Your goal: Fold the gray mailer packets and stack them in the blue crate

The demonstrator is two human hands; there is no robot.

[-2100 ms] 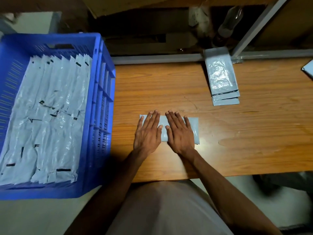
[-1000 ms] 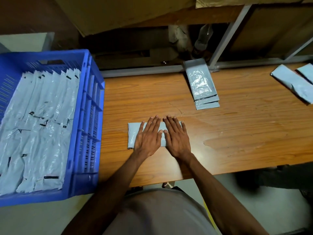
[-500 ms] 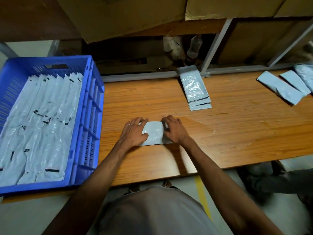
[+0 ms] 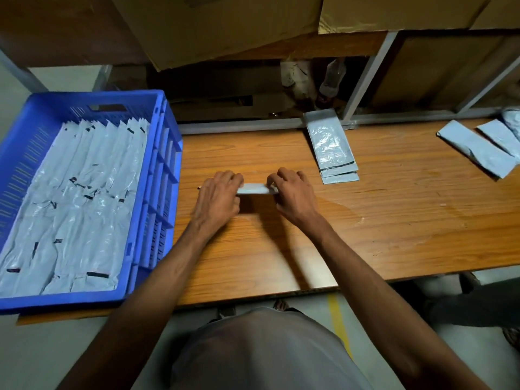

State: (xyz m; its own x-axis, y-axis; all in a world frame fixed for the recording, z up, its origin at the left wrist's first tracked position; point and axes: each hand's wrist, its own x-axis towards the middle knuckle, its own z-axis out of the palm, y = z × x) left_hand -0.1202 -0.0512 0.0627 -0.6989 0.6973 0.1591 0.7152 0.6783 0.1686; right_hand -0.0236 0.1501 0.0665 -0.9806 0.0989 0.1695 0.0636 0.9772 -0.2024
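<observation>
A folded gray mailer packet is held edge-on just above the wooden table, near its middle. My left hand grips the packet's left end with curled fingers. My right hand grips its right end the same way. Most of the packet is hidden behind my fingers. The blue crate stands at the left, filled with several rows of folded gray packets. A small stack of flat gray mailers lies at the table's far edge, right of my hands.
More gray mailers lie at the far right of the table. Metal shelf posts, cardboard boxes and a bottle stand behind the table. A person's leg shows at the lower right below the table edge.
Both hands went from pressing flat on the folded packet to curling round its ends, and they have lifted it off the table and turned it edge-on.
</observation>
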